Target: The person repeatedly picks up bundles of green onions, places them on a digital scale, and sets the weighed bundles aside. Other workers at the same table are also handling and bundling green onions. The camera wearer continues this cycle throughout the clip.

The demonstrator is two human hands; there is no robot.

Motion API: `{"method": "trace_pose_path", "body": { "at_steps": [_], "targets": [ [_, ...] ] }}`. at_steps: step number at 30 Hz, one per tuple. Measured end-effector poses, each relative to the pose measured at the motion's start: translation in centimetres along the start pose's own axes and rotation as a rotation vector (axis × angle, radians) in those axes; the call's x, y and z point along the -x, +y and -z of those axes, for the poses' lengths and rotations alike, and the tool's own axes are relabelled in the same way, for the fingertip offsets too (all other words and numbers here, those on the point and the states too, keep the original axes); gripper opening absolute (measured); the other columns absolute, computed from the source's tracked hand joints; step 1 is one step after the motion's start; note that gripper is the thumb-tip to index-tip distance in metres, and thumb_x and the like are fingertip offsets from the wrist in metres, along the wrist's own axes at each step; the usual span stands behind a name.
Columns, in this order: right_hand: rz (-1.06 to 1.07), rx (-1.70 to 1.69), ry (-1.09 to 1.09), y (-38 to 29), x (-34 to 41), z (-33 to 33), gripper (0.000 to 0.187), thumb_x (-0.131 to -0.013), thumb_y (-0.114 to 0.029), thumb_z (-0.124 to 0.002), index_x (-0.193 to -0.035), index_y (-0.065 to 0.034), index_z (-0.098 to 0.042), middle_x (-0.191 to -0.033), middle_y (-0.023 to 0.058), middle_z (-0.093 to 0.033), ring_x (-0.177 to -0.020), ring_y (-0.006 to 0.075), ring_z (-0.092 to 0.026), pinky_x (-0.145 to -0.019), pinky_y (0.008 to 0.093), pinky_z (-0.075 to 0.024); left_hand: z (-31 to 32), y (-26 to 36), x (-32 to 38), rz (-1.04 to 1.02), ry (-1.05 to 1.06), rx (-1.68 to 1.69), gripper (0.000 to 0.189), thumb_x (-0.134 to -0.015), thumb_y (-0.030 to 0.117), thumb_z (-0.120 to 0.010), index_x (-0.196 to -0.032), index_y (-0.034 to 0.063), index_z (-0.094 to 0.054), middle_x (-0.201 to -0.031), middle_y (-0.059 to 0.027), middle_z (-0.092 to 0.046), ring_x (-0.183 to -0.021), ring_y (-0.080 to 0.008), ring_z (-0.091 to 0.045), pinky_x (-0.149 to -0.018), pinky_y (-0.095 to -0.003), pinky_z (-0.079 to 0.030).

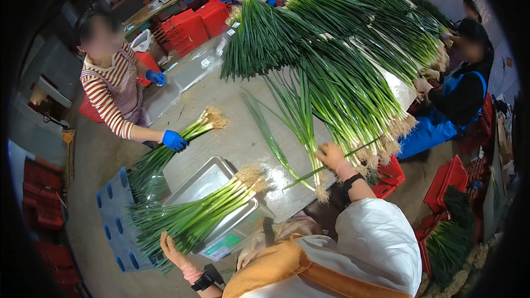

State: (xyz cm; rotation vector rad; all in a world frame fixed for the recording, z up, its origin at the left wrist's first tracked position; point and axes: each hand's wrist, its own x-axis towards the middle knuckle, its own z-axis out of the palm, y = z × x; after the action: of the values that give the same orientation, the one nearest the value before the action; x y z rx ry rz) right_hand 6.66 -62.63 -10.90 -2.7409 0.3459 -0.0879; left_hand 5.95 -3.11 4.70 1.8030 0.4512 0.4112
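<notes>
My left hand (173, 250) is beside the leafy end of a spring onion bunch (207, 207), fingers extended and grasping nothing visible. That bunch lies across the metal pan (218, 167) of a digital scale (227, 245), with its display lit green. My right hand (331, 156) is closed around a long, narrow green leaf (304, 179), which sticks out on both sides of it. Under and beside the fingers lies a small group of spring onions (308, 132), roots towards me. Just right of that hand is a large heap of spring onions (352, 103).
Across the metal table (232, 128), a co-worker's blue-gloved hand (175, 140) holds another spring onion bunch (194, 128). Other co-workers stand at the far and right edges. Red crates (449, 184) are at right, and a blue plastic pallet (120, 223) is at left.
</notes>
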Motion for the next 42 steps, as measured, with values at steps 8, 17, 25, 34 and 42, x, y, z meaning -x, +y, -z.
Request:
{"method": "trace_pose_path", "body": {
  "at_steps": [8,17,25,34,42],
  "targets": [
    [-0.468,0.236,0.05,6.4,-1.4,2.3,0.056,-0.08,-0.029,-0.065,-0.133,-0.0189,-0.051,-0.143,0.0164,-0.04,-0.13,0.0334,-0.038,-0.101,0.0473,-0.0359,-0.2,-0.5,0.3,0.029,0.034,-0.031,0.031,-0.096,0.017,-0.052,-0.12,-0.0014,-0.057,-0.129,-0.0109,-0.053,-0.119,-0.0214,-0.047,-0.103,-0.0323,-0.034],
    [-0.505,0.279,0.043,5.4,-3.8,1.4,0.034,-0.082,-0.025,-0.06,-0.111,-0.0091,-0.065,-0.139,0.0168,-0.044,-0.131,0.0349,-0.036,-0.103,0.0452,-0.0326,-0.9,-0.9,-0.2,-0.056,-0.046,-0.015,0.029,-0.095,0.024,-0.055,-0.119,0.0083,-0.06,-0.123,-0.0019,-0.056,-0.114,-0.014,-0.049,-0.099,-0.0308,-0.034],
    [-0.334,0.198,0.124,1.1,-5.7,1.5,0.022,-0.083,-0.017,-0.057,-0.094,-0.0027,-0.068,-0.105,0.0142,-0.065,-0.095,0.0324,-0.063,-0.084,0.0428,-0.0483,-1.0,-1.0,0.3,-0.02,-0.033,0.011,0.027,-0.095,0.021,-0.055,-0.117,0.0078,-0.062,-0.123,-0.0016,-0.056,-0.112,-0.0137,-0.049,-0.098,-0.0299,-0.036],
    [-0.426,0.411,-0.132,3.0,-5.6,1.3,0.018,-0.08,-0.012,-0.06,-0.094,-0.0058,-0.07,-0.099,0.0179,-0.067,-0.099,0.0296,-0.064,-0.085,0.0406,-0.0492,-0.5,-1.4,1.3,-0.021,-0.006,0.05,0.027,-0.094,0.018,-0.056,-0.117,0.0047,-0.061,-0.122,-0.0041,-0.058,-0.111,-0.0145,-0.051,-0.097,-0.0282,-0.037],
    [-0.502,-1.313,-0.082,-5.8,-1.7,5.7,0.028,-0.088,-0.019,-0.06,-0.107,0.0013,-0.065,-0.089,0.0094,-0.064,-0.079,0.0182,-0.059,-0.072,0.0299,-0.0493,-0.6,0.6,1.9,0.043,0.013,0.022,0.028,-0.094,0.019,-0.055,-0.117,0.0043,-0.061,-0.12,-0.0043,-0.059,-0.109,-0.0143,-0.052,-0.096,-0.0295,-0.038]
  ]
}}
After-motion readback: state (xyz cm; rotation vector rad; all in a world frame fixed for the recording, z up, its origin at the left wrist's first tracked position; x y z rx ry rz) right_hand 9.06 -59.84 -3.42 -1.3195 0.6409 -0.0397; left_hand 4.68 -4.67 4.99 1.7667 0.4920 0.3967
